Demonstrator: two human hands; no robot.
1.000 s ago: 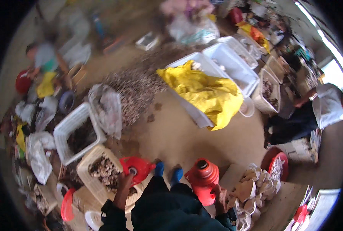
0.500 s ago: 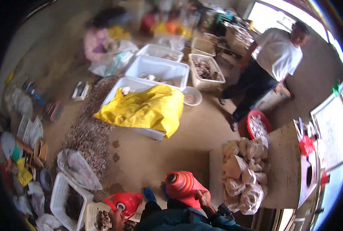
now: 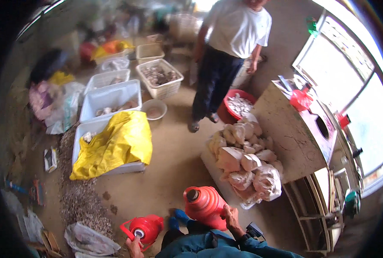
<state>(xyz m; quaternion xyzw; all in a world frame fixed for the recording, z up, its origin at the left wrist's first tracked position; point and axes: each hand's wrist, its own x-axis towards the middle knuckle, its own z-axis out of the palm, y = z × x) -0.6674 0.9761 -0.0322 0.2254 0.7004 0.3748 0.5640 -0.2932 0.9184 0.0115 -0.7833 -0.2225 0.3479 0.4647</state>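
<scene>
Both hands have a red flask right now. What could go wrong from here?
The smaller red flask in the left hand might spill if it holds liquid; I can't tell whether its round top is sealed.
The ringed red flask in the right hand could bump the pale bundles nearby.
With both hands occupied, catching a slipping flask could be hard.

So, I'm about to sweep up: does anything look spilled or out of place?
Yes: loose grey-brown scraps lie strewn over the floor at left, outside any container. Whether they were spilled or spread deliberately, I cannot tell.
</scene>
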